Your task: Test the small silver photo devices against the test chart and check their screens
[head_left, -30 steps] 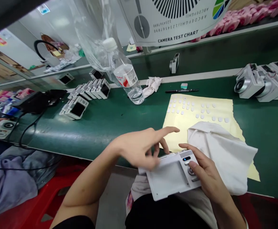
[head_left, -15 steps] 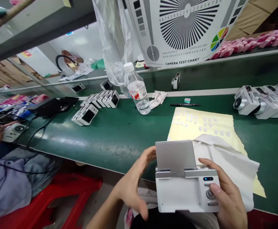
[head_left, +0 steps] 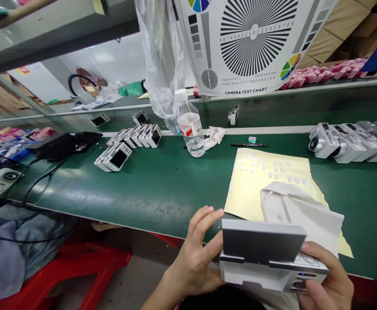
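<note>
A white digital camera (head_left: 256, 275) with its screen (head_left: 262, 241) flipped up is held low in front of me, tilted so that the screen's dark face shows. My right hand (head_left: 328, 273) grips its right end, thumb on the buttons beside a small blue light and forefinger along the top. At the left end, my left hand (head_left: 201, 254) has its fingers and thumb around the camera's edge; part of its grip is hidden behind the body. Just beyond lie a white cloth (head_left: 301, 211) and a yellow sheet (head_left: 246, 193) dotted with small pale pieces.
A water bottle (head_left: 191, 129), a crumpled tissue (head_left: 214, 137) and a black pen (head_left: 249, 145) are on the green bench (head_left: 162, 185). White cameras stand in rows at left (head_left: 120, 157) and right (head_left: 324, 140). A camera test chart (head_left: 207, 51) hangs above. A red stool (head_left: 88, 262) stands lower left.
The camera has tipped, turning its screen from a pale to a dark face, and moved slightly right. My left hand has closed in on its left end. A neighbour's hand at far left has left view.
</note>
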`<state>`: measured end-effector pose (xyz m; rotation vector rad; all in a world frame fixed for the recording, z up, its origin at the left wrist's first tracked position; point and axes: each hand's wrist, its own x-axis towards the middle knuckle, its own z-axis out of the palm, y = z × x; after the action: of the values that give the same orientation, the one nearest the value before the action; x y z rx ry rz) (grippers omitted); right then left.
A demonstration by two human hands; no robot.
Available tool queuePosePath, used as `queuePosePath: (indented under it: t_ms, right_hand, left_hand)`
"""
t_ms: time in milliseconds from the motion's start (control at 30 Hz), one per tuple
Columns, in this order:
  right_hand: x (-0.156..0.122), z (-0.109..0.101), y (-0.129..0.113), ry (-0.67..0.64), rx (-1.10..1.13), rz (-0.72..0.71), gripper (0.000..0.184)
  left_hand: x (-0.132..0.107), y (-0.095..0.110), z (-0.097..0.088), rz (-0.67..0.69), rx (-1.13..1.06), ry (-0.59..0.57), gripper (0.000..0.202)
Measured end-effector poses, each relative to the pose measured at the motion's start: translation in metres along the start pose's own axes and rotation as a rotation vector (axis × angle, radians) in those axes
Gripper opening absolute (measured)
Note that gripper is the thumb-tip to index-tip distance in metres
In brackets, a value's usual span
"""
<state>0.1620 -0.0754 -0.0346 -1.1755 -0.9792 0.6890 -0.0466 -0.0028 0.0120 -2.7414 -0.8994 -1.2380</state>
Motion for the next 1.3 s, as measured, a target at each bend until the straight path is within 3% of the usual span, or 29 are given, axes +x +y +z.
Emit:
queuePosePath:
  t_ms: [167, 433, 500, 567, 667, 733, 967, 1100, 1300]
  right_hand:
    - [0.004, -0.003, 0.009, -0.08, -0.054, -0.167, 0.029]
    - [0.0, 0.017, -0.006, -0.095, 0.053, -0.32, 0.031]
    - [0.001, 0.014, -0.008, -0.086, -0.015, -0.261, 0.033]
    - [0.006, 0.009, -0.01, -0.114, -0.043, -0.092, 0.051]
    - [0.015, 0.004, -0.014, -0.253, 0.18, 0.208, 0.086]
    - [0.02, 0.002, -0.018, -0.329, 0.34, 0.309, 0.089]
    - [0.018, -0.004, -0.026, -0.434, 0.236, 0.33, 0.102]
    - [0.012, 0.002, -0.032, -0.292, 0.265, 0.32, 0.096]
    - [0.013, 0.005, -0.037, -0.143, 0.177, 0.251, 0.095]
  left_hand:
    - [-0.005, 0.004, -0.001, -0.013, 0.068, 0.034, 0.031]
    - [-0.015, -0.005, 0.001, 0.0, 0.112, 0.116, 0.043]
    - [-0.016, -0.005, 0.002, -0.02, 0.111, 0.105, 0.049]
    - [-0.017, -0.003, 0.001, -0.037, 0.097, 0.087, 0.064]
    - [-0.014, 0.0, 0.001, -0.058, 0.056, 0.066, 0.079]
    - [-0.012, 0.001, 0.001, -0.071, 0.027, 0.05, 0.083]
    - [-0.004, 0.002, -0.003, -0.12, -0.12, -0.012, 0.096]
    - [-0.005, 0.002, -0.004, -0.197, -0.154, -0.085, 0.095]
    - [-0.006, -0.002, 0.0, -0.286, -0.232, -0.099, 0.096]
